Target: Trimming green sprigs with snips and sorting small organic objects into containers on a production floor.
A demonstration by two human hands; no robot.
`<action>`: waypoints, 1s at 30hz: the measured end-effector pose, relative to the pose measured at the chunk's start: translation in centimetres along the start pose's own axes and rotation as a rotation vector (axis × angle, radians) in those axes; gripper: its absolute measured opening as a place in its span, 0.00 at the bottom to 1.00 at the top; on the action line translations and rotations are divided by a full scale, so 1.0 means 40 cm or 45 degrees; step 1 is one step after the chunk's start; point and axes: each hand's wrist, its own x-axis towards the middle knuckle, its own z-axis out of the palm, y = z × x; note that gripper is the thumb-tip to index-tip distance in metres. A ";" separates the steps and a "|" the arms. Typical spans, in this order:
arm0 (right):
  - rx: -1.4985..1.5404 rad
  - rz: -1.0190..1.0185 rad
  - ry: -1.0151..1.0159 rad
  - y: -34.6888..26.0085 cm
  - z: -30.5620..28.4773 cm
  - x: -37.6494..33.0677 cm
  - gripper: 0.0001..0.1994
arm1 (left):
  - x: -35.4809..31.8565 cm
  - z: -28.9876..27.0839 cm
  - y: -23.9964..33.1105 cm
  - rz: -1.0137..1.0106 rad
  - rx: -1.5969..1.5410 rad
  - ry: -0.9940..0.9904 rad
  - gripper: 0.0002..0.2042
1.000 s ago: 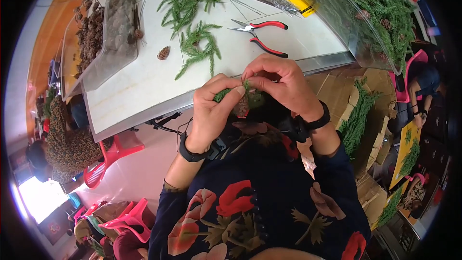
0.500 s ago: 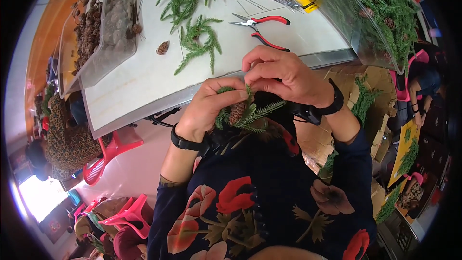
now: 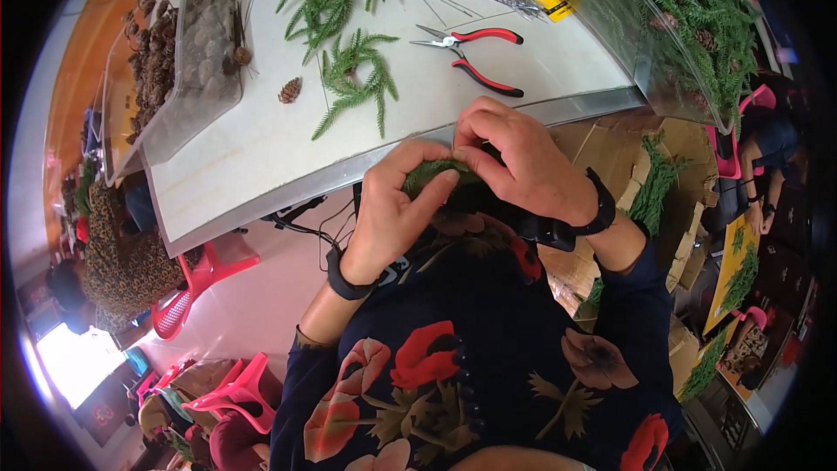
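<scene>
- The green sprig [image 3: 427, 173] was in both hands, just past the table's [image 3: 218, 166] near edge; its binding looked unfinished, and any cone on it was hidden.
- The left hand [image 3: 394, 201] pinched it between thumb and fingers.
- The right hand [image 3: 519, 161] pressed thumb and forefinger together at its end, wrist angled inward; any wire there was too small to tell.
- Beyond, a loose pine cone [image 3: 289, 91] and pliers [image 3: 451, 41] lay unused.

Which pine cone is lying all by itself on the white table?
The small brown pine cone left of the curled green sprig, with bare table around it. The other visible cones are in or right beside clear bins.
</scene>
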 end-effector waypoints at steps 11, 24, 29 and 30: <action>-0.301 -0.086 0.285 0.027 -0.021 0.032 0.13 | -0.001 -0.015 0.007 0.078 0.317 0.286 0.05; -1.000 0.041 0.058 0.130 -0.059 0.122 0.26 | -0.016 -0.067 -0.007 -0.330 -0.629 0.488 0.04; -1.145 0.093 0.057 0.132 -0.046 0.135 0.24 | -0.017 -0.088 -0.010 -0.380 -0.813 0.464 0.04; -1.136 0.125 0.068 0.133 -0.043 0.133 0.23 | -0.017 -0.092 -0.011 -0.375 -0.819 0.452 0.04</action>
